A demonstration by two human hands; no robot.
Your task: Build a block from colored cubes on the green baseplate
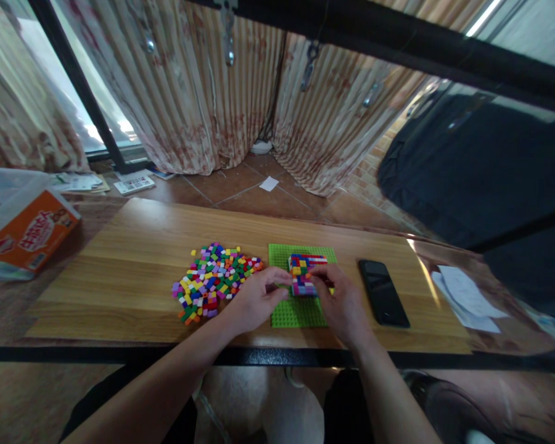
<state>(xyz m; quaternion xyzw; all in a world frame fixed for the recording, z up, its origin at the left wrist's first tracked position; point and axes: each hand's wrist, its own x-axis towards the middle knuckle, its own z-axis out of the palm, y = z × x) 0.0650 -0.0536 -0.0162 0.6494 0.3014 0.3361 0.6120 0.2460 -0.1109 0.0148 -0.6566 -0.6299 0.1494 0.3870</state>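
A block of stacked multicoloured toy bricks [300, 286] stands on a green studded baseplate [293, 317]. From the right, my right hand [345, 303] reaches over the block, thumb and forefinger pinched on a small orange brick [308, 275] at its top. My left hand [258, 299] is at the block's left side with its fingertips close to or touching it. Its thumb and fingers are apart, and I see nothing between them. Beside my left hand, a pile of loose bricks [215, 274] in many colours is spread on the wooden table [134, 277].
A black phone [383, 293] lies right of the baseplate. White papers [467, 296] are at the far right. A clear plastic bin with an orange label [32, 231] stands at the left. Striped curtains [189, 105] hang behind, and a dark metal bar [398, 46] crosses overhead.
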